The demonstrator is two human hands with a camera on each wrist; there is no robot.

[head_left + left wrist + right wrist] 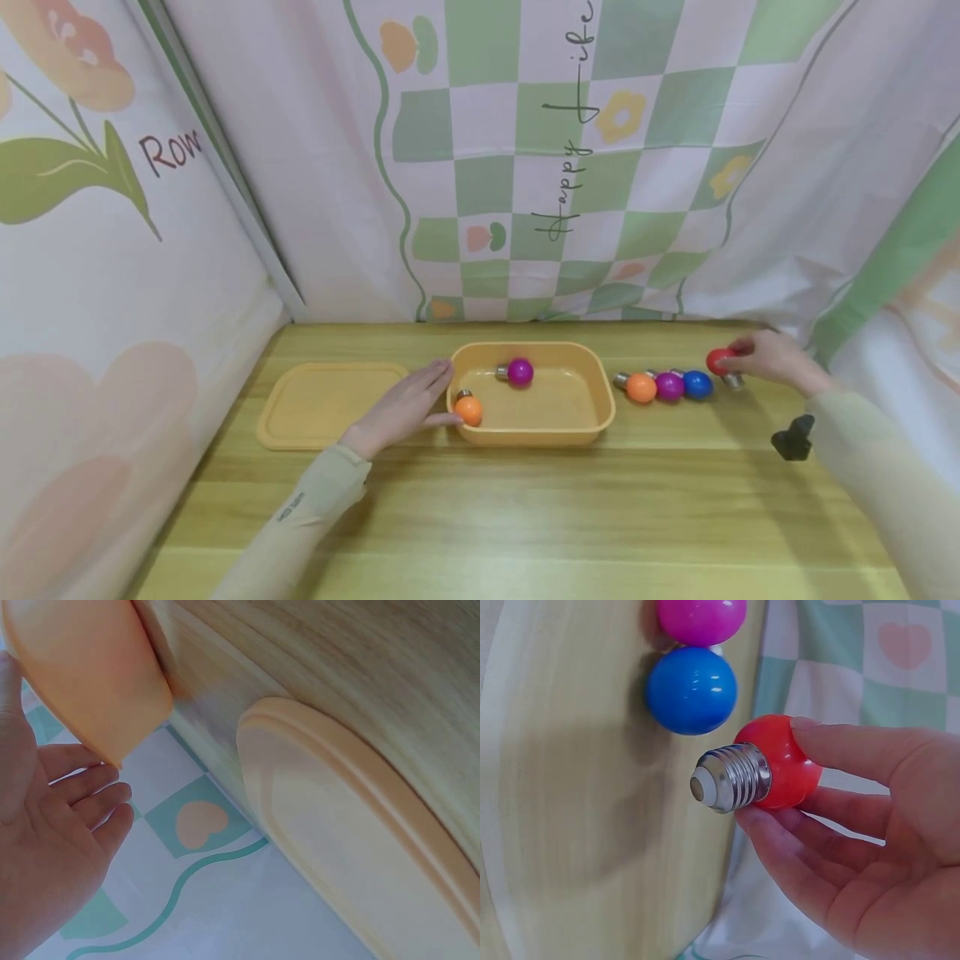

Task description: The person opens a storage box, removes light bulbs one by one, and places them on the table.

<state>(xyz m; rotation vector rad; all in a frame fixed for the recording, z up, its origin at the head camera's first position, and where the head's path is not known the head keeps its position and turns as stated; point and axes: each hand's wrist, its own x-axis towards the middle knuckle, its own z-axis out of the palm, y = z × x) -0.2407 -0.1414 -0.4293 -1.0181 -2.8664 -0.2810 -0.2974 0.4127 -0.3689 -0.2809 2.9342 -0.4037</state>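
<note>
Red bulb [786, 771] with a silver screw base: the right hand [772, 358] pinches it between thumb and fingers, near the right end of a row of three bulbs [670, 387], orange, purple and blue, on the wooden counter [510, 517]. The left hand [401, 410], fingers extended, touches the left end of the yellow box [536, 437], where an orange bulb [469, 411] and a purple bulb [521, 372] lie. A yellow lid [318, 406] rests left of it.
</note>
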